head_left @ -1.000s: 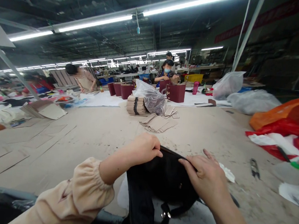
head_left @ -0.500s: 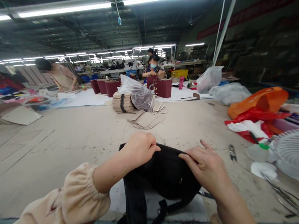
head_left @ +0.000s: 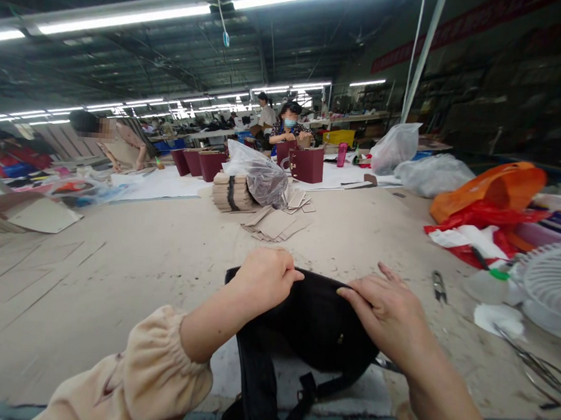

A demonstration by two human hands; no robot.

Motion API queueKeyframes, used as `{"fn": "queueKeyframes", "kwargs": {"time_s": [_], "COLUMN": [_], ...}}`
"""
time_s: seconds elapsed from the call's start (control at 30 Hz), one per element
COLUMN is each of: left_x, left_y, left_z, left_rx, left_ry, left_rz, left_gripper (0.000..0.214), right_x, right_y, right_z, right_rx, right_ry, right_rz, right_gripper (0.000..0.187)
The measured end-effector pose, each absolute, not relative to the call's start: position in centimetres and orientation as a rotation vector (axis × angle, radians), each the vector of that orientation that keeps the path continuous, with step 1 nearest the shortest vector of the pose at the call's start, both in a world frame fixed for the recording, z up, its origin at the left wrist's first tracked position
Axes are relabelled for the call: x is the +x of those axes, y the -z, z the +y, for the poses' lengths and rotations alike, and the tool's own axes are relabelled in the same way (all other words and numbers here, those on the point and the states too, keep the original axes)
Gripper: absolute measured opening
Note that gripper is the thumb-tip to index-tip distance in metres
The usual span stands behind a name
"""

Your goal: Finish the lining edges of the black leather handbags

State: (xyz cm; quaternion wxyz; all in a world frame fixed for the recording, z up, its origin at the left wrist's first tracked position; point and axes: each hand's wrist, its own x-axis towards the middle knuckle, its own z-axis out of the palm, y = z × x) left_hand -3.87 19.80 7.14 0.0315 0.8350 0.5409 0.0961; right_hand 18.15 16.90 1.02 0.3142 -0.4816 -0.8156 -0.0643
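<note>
- Bag (head_left: 320, 323): black, soft, rounded at the lower right; small gold-toned metal piece (head_left: 341, 338) on its face.
- State: top edge pinched at two spots, nearly straight between them. Can't tell if it's open.
- Pose: top edge toward the surface's (head_left: 170, 253) far side, body toward the near edge.
- Wide strap (head_left: 256, 383): from bag's left side, down over near edge.
- Narrow strap (head_left: 337, 386): from lower right, buckle (head_left: 308, 387) on it.
</note>
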Motion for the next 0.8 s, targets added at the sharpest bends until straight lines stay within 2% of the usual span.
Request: {"fn": "queueKeyframes", "kwargs": {"time_s": [0.27, 0.4, 0.57, 0.8], "left_x": [-3.6, -3.8, -3.9, -4.0], "left_y": [-7.1, -7.1, -6.9, -6.6], "left_z": [19.8, 19.6, 19.6, 19.6], "left_rx": [2.586, 2.579, 2.573, 2.591], "left_ry": [-0.256, -0.236, -0.269, -0.31], "left_rz": [1.735, 1.753, 1.784, 1.776], "left_gripper": [0.028, 0.029, 0.028, 0.027], "right_x": [17.9, 17.4, 15.3, 12.4], "right_y": [-1.5, -2.3, -3.2, -2.7], "right_z": [16.1, 15.2, 14.7, 15.8], "right_rx": [-1.416, -1.441, -1.405, -1.526], "right_ry": [0.197, 0.25, 0.226, 0.226], "right_rz": [-2.105, -2.07, -2.072, -2.077], "right_gripper": [0.027, 0.034, 0.033, 0.024]}}
